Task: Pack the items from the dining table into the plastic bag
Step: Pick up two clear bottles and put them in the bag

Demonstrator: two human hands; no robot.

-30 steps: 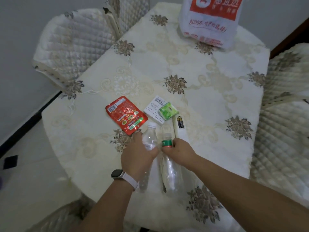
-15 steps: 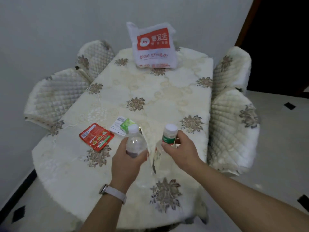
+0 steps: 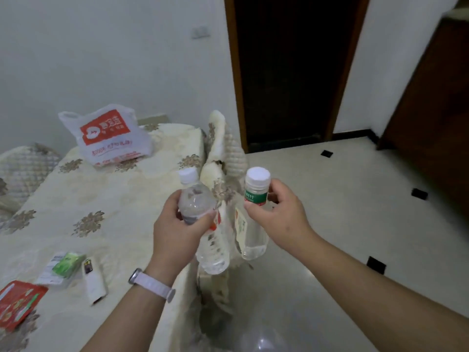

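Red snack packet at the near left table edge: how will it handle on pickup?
The red snack packet lies flat against the tablecloth, so it is probably thin, light and floppy, and may sag from a one-corner pinch. Its film looks glossy, so perhaps slippery. It is unlikely to roll.

Each hand [image 3: 175, 224] [image 3: 279, 214] grips a clear bottle [image 3: 195, 201] [image 3: 255, 194].

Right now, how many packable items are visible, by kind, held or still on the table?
Clear plastic bottles, one in each hand: 2
Red snack packet: 1
Green sachet: 1
White paper slip: 1
White battery pack: 1
Total: 6
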